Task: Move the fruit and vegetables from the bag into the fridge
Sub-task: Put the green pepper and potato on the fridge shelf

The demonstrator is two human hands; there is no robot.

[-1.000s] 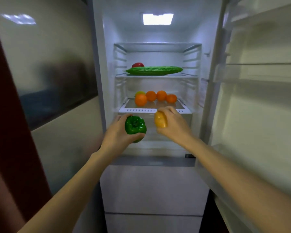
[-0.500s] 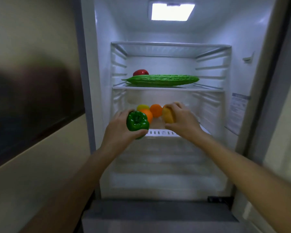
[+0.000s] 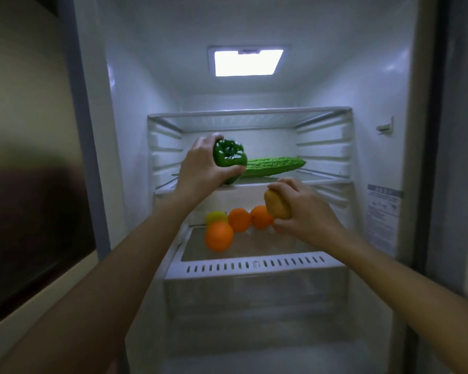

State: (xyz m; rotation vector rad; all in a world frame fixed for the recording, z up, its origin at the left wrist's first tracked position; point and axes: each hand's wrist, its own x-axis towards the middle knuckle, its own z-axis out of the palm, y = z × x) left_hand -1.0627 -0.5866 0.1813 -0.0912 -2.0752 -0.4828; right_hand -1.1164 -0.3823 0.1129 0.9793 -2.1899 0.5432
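My left hand (image 3: 200, 164) grips a green bell pepper (image 3: 229, 155) at the front left of the fridge's middle glass shelf (image 3: 322, 179), just in front of a long bumpy green gourd (image 3: 274, 166) lying there. My right hand (image 3: 305, 211) holds a yellow-brown fruit (image 3: 277, 206) above the lower shelf (image 3: 254, 265). On that shelf lie three oranges (image 3: 219, 236) and a yellow-green fruit (image 3: 216, 217). The bag is out of view.
The open fridge has a lit ceiling lamp (image 3: 247, 62), an upper glass shelf (image 3: 249, 113) and a clear drawer (image 3: 254, 300) under the lower shelf. The fridge's left wall (image 3: 92, 130) and right wall with a label (image 3: 382, 214) bound the opening.
I have come closer to the fridge. My left hand has risen with the green pepper to the middle shelf, hiding the red fruit behind. My right hand has moved right over the oranges.
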